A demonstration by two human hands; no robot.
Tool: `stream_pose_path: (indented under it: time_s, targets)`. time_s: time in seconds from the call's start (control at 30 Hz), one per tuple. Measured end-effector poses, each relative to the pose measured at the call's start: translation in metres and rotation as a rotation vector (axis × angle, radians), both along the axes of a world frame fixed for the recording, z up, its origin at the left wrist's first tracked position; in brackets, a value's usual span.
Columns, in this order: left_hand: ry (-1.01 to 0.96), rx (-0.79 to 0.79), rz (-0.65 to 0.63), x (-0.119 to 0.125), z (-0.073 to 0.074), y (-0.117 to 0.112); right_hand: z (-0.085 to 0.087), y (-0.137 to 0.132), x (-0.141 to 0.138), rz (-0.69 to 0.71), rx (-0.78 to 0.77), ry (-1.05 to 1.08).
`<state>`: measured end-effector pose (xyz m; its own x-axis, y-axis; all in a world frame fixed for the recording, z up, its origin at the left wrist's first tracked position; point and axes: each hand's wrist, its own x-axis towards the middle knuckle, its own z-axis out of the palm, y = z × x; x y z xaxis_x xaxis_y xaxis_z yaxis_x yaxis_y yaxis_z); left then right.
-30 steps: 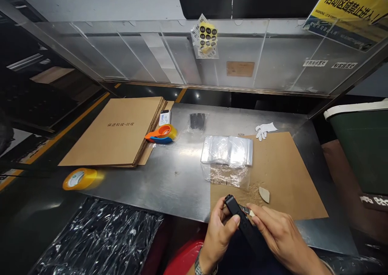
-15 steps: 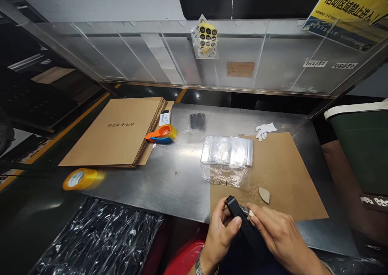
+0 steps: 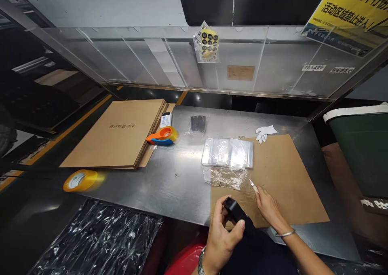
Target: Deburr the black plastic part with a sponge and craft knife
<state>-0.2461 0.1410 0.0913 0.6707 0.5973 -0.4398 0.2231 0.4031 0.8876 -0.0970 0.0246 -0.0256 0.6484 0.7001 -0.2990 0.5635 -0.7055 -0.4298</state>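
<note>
Left hand's grip is wrapped around a black part at the bench's front edge; the part's lower end kinda blends into dark clothing. Right hand's grip is narrow, pinching a small blade over the cardboard, tip near the bags. Rest of it, left to right: yellow tape roll by the edge, stack of flat cartons, orange-and-blue dispenser right beside those, clear bags partly on the cardboard, white glove at the cardboard's far edge.
</note>
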Motion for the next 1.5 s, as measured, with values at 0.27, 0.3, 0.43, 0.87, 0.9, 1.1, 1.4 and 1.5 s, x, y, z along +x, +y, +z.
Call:
stream_pose_path:
  time_s: [0.27, 0.3, 0.43, 0.87, 0.9, 1.1, 1.4, 1.5]
  targets:
    - [-0.049, -0.001, 0.011, -0.001, 0.003, 0.005, -0.052, -0.016, 0.003, -0.132, 0.03, 0.059]
    - [-0.054, 0.019, 0.018, -0.002, 0.003, 0.005, -0.05, -0.015, 0.003, -0.133, 0.065, 0.087]
    - [-0.084, 0.051, 0.065, 0.0, 0.003, 0.002, -0.024, -0.006, 0.002, -0.092, 0.247, 0.299]
    - [-0.139, -0.37, 0.226, 0.004, -0.006, 0.004, 0.088, -0.004, -0.004, -0.03, 0.754, 0.89]
    - [-0.13, -0.386, 0.214, 0.004, -0.008, 0.004, 0.089, -0.003, -0.005, -0.062, 0.757, 0.868]
    - [0.012, -0.325, 0.133, 0.002, -0.015, 0.002, 0.085, 0.012, -0.012, -0.398, 0.681, 0.97]
    - [0.165, -0.415, 0.019, -0.008, -0.056, 0.001, 0.038, 0.039, -0.012, -0.411, 0.396, 0.864]
    - [0.206, -0.283, 0.043, -0.019, -0.1, 0.001, -0.002, 0.047, -0.011, -0.33, 0.327, 0.757]
